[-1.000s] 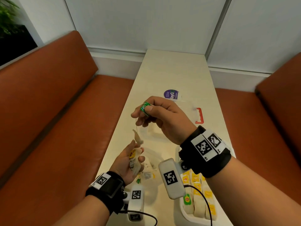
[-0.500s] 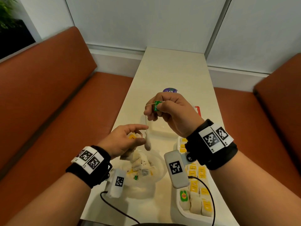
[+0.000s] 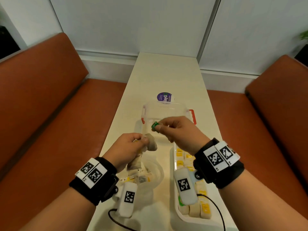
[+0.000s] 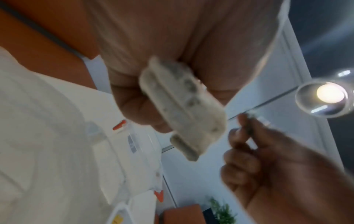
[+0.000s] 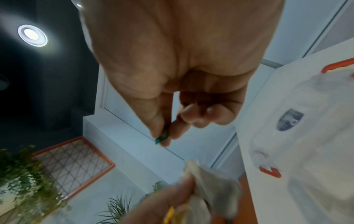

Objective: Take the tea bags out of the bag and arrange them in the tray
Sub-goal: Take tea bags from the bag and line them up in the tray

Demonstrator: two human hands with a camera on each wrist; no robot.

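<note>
My left hand (image 3: pixel 133 144) grips a pale tea bag (image 3: pixel 150 144) above the clear plastic bag (image 3: pixel 150 179), which holds several more tea bags. In the left wrist view the same tea bag (image 4: pixel 184 109) sticks out from the curled fingers, blurred. A second tea bag (image 3: pixel 135 162) hangs below that hand. My right hand (image 3: pixel 168 129) pinches the small green tag (image 3: pixel 155 126) between thumb and forefinger, just right of and above the left hand. The tag (image 5: pixel 161 137) shows dark green in the right wrist view. The white tray (image 3: pixel 173 164) lies under my right wrist with rows of yellow-tagged tea bags.
A clear plastic box with red latches (image 3: pixel 166 112) stands on the narrow cream table (image 3: pixel 166 72) behind my hands. A purple round sticker (image 3: pixel 164 97) lies beyond it. Orange benches (image 3: pixel 41 105) flank the table on both sides. Wrist cables trail near the front edge.
Both hands have come lower and closer together. The left hand rose off the plastic bag and took hold of the dangling tea bag. The right hand kept the green tag.
</note>
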